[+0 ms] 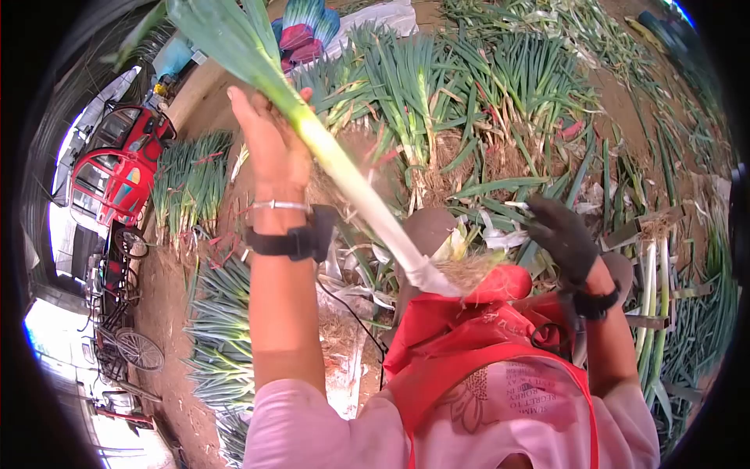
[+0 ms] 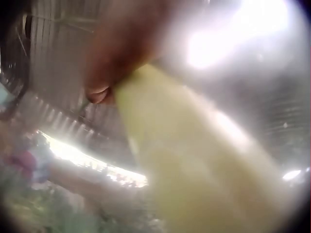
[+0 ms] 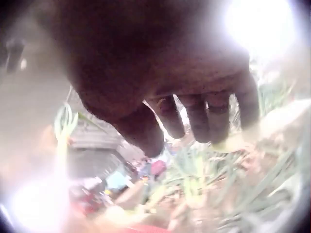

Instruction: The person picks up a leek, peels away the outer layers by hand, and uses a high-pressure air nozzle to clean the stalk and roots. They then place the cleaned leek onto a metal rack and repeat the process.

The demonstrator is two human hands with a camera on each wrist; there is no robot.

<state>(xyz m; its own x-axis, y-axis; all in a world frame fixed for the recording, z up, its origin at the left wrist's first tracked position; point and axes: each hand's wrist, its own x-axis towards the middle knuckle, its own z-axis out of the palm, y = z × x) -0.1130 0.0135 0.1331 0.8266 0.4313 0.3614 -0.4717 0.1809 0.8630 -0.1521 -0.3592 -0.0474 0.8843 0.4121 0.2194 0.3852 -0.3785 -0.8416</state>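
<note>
A large green onion (image 1: 351, 180) slants across the head view, green leaves at the upper left and roots (image 1: 476, 277) over the red apron. My bare left hand (image 1: 273, 148) holds it where the white stem turns green. In the left wrist view the pale stem (image 2: 189, 160) fills the middle, with a finger (image 2: 121, 53) bent against it. My right hand (image 1: 562, 238), in a dark glove, is apart from that onion, above loose leaves and peelings. Its fingers (image 3: 214, 119) hang loosely spread in the right wrist view, nothing gripped between them.
Bundled green onions (image 1: 422, 86) lie ahead, with more bundles (image 1: 223, 328) on the left. At the right, a few onions (image 1: 652, 305) lie by a metal frame (image 1: 644, 227). The red apron (image 1: 469, 336) covers my lap. A red vehicle (image 1: 117, 172) and a bicycle (image 1: 141, 348) stand far left.
</note>
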